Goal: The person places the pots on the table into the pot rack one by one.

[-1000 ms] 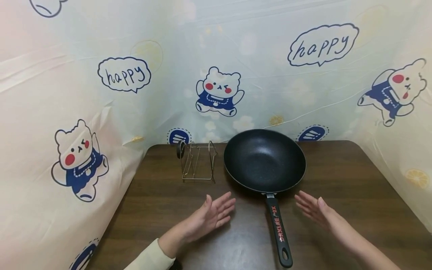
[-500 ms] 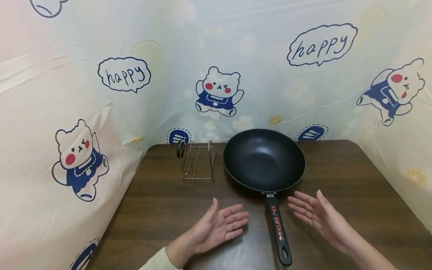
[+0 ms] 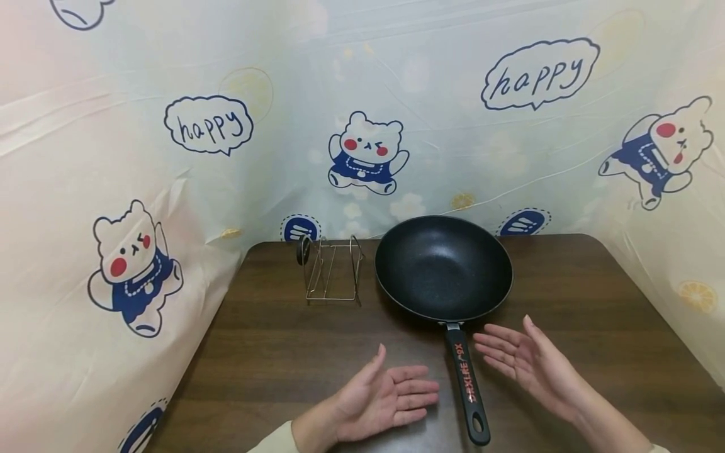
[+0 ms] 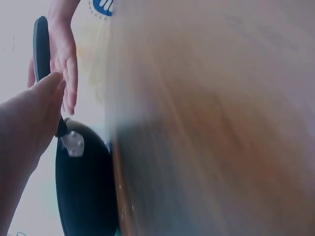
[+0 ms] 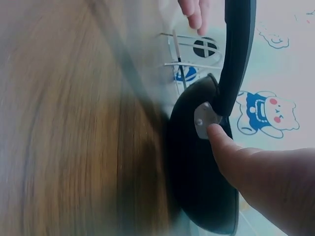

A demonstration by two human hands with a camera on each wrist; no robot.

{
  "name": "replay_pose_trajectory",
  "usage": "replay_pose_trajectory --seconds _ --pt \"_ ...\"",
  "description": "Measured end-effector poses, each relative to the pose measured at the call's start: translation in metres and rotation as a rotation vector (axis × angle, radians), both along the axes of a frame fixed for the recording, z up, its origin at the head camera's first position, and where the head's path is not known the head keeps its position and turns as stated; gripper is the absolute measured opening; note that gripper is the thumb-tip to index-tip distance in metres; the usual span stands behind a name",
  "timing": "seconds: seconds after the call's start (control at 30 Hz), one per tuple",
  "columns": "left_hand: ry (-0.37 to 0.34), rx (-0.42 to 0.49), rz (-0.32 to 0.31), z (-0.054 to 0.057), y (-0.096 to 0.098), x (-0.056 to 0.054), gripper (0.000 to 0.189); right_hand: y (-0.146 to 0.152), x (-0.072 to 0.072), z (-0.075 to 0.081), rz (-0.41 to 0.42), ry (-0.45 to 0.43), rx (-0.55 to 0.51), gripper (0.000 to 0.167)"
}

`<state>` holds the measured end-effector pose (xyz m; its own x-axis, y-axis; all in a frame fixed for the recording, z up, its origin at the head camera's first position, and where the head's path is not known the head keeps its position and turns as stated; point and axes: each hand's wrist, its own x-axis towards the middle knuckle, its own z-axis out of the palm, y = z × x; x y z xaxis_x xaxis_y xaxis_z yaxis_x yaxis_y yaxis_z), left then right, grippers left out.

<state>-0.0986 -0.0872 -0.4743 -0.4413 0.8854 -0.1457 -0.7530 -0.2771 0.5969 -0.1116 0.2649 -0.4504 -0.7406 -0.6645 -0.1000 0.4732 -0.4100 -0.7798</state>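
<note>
A black frying pan (image 3: 443, 267) rests on the brown table, its black handle (image 3: 467, 387) with red lettering pointing toward me. To the left of the handle is my left hand (image 3: 385, 399), palm up-facing and fingers straight, holding nothing. On the other side, my right hand (image 3: 532, 365) has its fingers extended toward the handle, a small gap between them in the head view. Both wrist views show the pan's side: the dark body (image 4: 86, 182) in the left one, and the metal handle bracket (image 5: 204, 120) near my right thumb in the other.
A wire rack (image 3: 333, 274) with a black round piece on its left side stands left of the pan. Behind the wooden table (image 3: 272, 352) hangs a pale cloth (image 3: 283, 170) printed with cartoon bears and "happy" bubbles.
My left hand has shifted right and nearer to me, its palm turning more upward. My right hand has drifted left toward the handle. Pan and rack stay in place.
</note>
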Motion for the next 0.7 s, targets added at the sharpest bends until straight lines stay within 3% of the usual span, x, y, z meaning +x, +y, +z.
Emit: replay_pose_trajectory --seconds 0.3,0.47,0.7 --pt "-0.127 -0.021 -0.027 0.002 0.020 0.006 0.098 -0.012 -0.002 0.000 -0.012 -0.050 0.045 0.089" --pt "-0.147 -0.027 -0.067 0.003 0.030 0.011 0.096 -0.019 -0.005 0.001 -0.029 -0.084 0.070 0.090" --pt "-0.141 -0.044 -0.105 0.006 0.039 0.017 0.095 -0.028 -0.004 0.001 -0.018 -0.066 0.101 0.089"
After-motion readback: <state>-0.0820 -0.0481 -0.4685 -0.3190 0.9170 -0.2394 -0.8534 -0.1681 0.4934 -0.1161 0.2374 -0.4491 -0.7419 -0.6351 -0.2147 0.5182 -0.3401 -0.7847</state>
